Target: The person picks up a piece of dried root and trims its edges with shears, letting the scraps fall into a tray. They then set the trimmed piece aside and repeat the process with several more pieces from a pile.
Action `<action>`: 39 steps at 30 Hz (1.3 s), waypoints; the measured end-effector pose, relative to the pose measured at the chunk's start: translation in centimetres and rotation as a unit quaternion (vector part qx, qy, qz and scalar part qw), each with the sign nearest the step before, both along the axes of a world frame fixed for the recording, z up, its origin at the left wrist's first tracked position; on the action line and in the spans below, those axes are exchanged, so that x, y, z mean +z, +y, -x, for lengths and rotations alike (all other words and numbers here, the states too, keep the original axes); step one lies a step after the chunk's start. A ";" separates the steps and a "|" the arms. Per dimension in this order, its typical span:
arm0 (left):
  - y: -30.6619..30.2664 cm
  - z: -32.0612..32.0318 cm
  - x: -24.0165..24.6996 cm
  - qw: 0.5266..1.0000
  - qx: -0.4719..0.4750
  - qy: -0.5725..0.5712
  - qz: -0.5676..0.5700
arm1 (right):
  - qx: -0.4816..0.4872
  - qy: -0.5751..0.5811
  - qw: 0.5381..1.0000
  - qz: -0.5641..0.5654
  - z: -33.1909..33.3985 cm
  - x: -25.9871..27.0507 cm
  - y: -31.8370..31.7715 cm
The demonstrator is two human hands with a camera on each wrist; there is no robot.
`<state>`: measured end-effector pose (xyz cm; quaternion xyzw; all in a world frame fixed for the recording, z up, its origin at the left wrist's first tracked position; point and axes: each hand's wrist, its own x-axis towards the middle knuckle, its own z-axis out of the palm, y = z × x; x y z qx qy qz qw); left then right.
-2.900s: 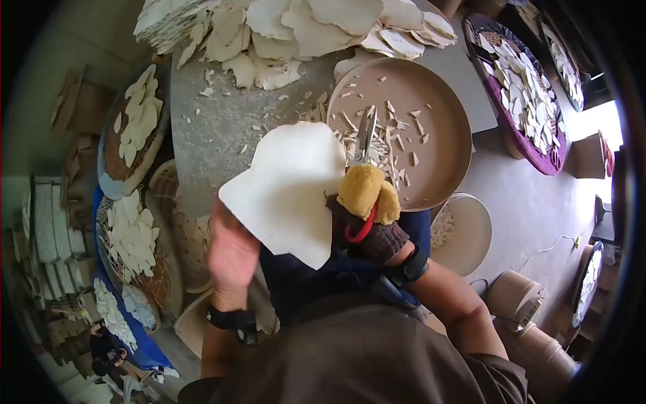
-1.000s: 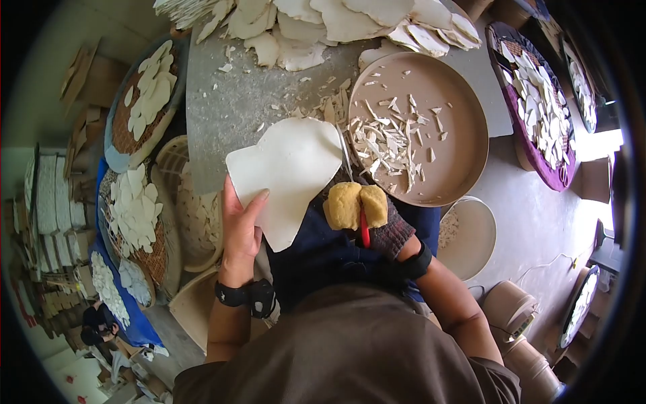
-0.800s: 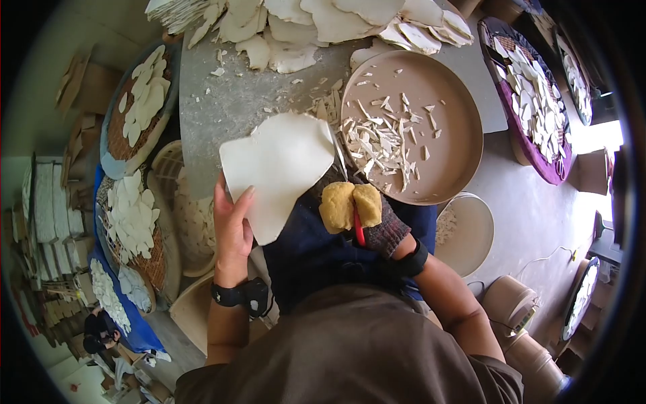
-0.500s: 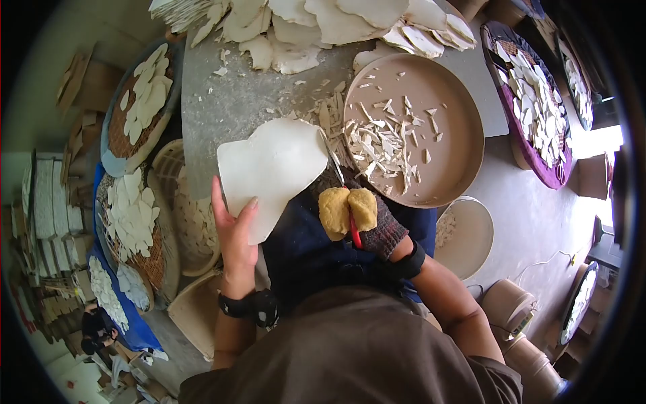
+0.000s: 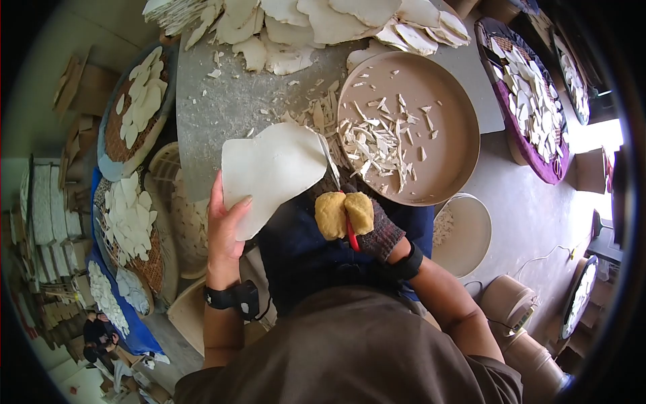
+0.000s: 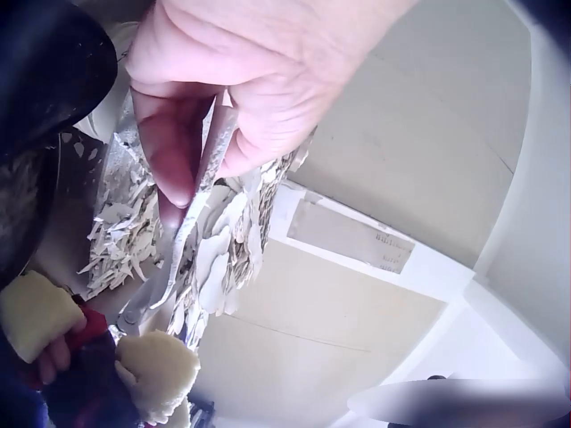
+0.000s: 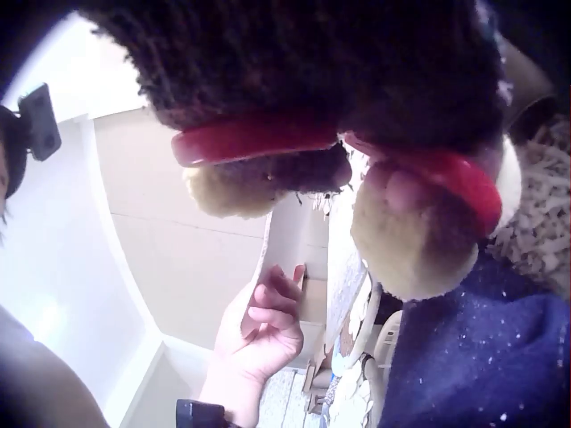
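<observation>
In the head view my left hand (image 5: pixel 225 225) pinches a flat, stiff white sheet (image 5: pixel 272 168) by its lower left part, thumb on top. The left wrist view shows the sheet (image 6: pixel 192 214) edge-on between thumb and fingers. A dark knitted glove covers my right hand (image 5: pixel 382 234), which grips red-handled scissors (image 5: pixel 352 237); bare fingertips show in the wrist views. Thick yellow sponge padding (image 5: pixel 333 215) wraps part of the handles and fingers. The scissor blades lie along the sheet's right edge, beside the tray's rim.
A round brown tray (image 5: pixel 441 168) with cut scraps (image 5: pixel 377 148) sits at the table's front right. Larger white sheets (image 5: pixel 336 20) are piled at the back of the grey table (image 5: pixel 208 135). Baskets (image 5: pixel 161 262) of pieces stand left, a bucket (image 5: pixel 471 232) right. Another person (image 5: pixel 99 335) is far left.
Earlier my left palm lay open beneath the sheet; now the thumb presses on top. The sheet has turned, and the scissors have moved from over the tray to the sheet's right edge.
</observation>
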<state>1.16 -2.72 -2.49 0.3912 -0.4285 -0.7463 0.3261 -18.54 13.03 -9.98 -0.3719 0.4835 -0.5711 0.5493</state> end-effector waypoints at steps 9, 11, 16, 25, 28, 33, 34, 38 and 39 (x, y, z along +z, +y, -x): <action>-0.4 -0.2 -0.9 1.000 0.006 -0.007 -0.019 | -0.008 -0.081 0.997 -0.009 -0.1 1.4 -0.2; -0.2 0.2 -0.5 1.000 0.015 0.000 -0.004 | 0.000 -0.048 0.999 -0.010 0.0 1.2 -0.1; 0.2 0.3 -0.1 1.000 0.024 0.003 0.006 | -0.041 -0.206 0.978 0.009 -0.5 1.2 -0.3; -0.5 -0.4 -0.2 0.999 -0.031 -0.017 0.012 | 0.056 -0.009 0.997 -0.043 1.1 0.7 0.1; -0.8 -0.3 0.5 0.999 -0.047 -0.012 0.022 | 0.039 0.018 0.999 -0.018 0.6 -0.8 0.3; -1.5 -0.5 1.5 0.992 -0.096 -0.052 0.064 | 0.031 -0.244 0.969 -0.036 1.0 -1.7 0.5; -1.6 -0.7 1.6 0.993 -0.103 -0.034 0.051 | 0.017 -0.386 0.921 -0.059 1.0 -1.2 0.7; -1.0 -0.8 1.3 0.993 -0.079 0.084 0.032 | 0.023 -0.114 0.993 -0.029 0.7 -1.0 0.7; 0.0 -0.6 1.0 0.990 -0.060 0.125 0.034 | 0.013 -0.172 0.985 -0.020 0.6 -1.3 0.6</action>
